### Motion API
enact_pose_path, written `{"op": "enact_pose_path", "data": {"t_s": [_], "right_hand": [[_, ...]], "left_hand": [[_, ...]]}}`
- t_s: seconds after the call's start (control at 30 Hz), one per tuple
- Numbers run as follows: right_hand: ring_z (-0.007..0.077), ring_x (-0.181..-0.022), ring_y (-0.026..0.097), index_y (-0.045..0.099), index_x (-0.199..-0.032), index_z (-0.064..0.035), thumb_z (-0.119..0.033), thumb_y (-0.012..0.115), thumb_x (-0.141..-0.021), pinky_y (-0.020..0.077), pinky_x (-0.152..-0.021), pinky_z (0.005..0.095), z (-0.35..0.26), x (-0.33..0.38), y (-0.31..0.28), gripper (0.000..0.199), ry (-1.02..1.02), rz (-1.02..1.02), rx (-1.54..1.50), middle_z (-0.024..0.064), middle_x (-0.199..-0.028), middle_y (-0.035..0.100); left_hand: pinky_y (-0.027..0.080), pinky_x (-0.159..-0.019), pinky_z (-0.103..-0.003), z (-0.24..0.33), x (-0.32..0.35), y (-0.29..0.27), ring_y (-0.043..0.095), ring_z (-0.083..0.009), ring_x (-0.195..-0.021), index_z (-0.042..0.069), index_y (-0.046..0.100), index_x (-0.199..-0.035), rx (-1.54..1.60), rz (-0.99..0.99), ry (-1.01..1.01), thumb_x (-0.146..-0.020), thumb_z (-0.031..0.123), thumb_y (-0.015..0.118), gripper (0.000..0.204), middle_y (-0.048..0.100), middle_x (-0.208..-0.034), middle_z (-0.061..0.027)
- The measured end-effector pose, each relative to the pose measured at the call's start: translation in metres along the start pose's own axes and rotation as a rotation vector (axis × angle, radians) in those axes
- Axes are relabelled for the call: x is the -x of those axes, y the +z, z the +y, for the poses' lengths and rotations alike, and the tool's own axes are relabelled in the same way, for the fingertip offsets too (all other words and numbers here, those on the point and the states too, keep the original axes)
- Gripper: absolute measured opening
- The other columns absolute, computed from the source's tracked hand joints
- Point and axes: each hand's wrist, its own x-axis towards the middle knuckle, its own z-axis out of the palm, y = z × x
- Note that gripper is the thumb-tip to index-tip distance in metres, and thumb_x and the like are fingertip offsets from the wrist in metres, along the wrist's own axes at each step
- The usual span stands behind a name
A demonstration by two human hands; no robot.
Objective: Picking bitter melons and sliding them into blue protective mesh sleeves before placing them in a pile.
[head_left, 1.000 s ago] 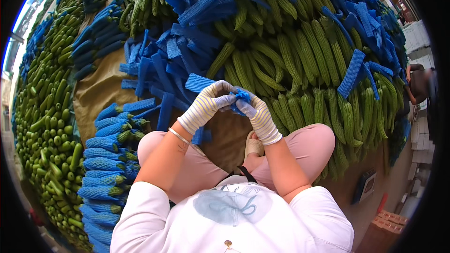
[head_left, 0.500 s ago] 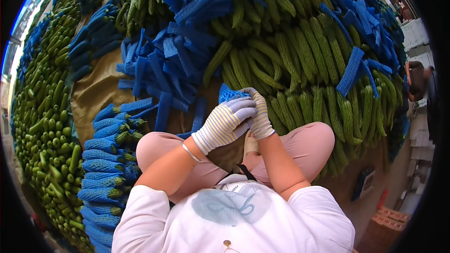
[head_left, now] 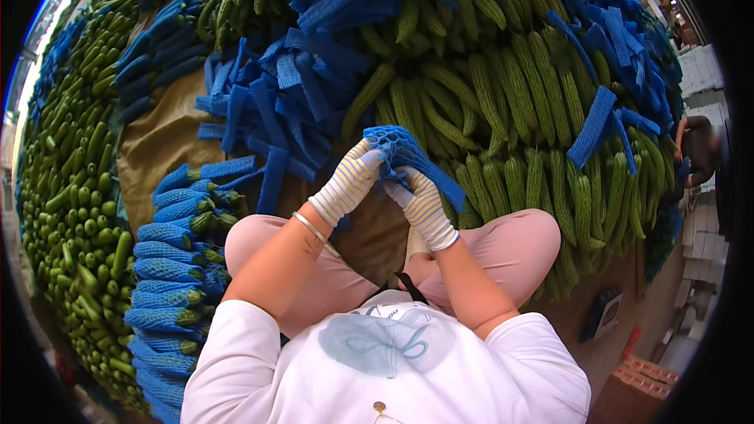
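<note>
Both forearms (head_left: 276,268) slant inward — left hand (head_left: 350,179) and right hand (head_left: 422,198) near each other, fingers (head_left: 399,191) curled.

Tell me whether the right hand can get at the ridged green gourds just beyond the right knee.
Probably yes: the right hand is near those gourds, with the blue mesh sleeve's end between. It grips that sleeve, so it might need freeing first.
</note>
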Motion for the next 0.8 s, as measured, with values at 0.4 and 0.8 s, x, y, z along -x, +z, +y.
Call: {"op": "enact_pose_path", "data": {"t_s": [0.4, 0.8], "right_hand": [[0.0074, -0.071, 0.055, 0.06, -0.099, 0.0008, -0.005, 0.059, -0.086, 0.0465, -0.067, 0.0215, -0.014, 0.034, 0.024, 0.014, 0.045, -0.268, -0.075, 0.0024, -0.081, 0.062], [0.0048, -0.077, 0.052, 0.059, -0.102, -0.0001, -0.002, 0.061, -0.086, 0.0445, -0.068, 0.0207, -0.04, 0.031, 0.054, 0.016, -0.068, -0.396, -0.245, -0.0006, -0.088, 0.06]], "left_hand": [[0.049, -0.08, -0.036, 0.022, -0.005, 0.019, 0.059, -0.0294, -0.095, 0.01, 0.066, -0.1, -1.686, -0.282, 0.236, -0.081, 0.022, 0.059, 0.024, 0.065, -0.1, -0.0104], [0.05, -0.087, -0.039, -0.027, -0.023, -0.023, 0.061, -0.0204, -0.096, 0.003, 0.055, -0.119, -0.44, -0.09, 0.392, -0.09, 0.031, 0.052, 0.04, 0.063, -0.104, -0.0074]]}}
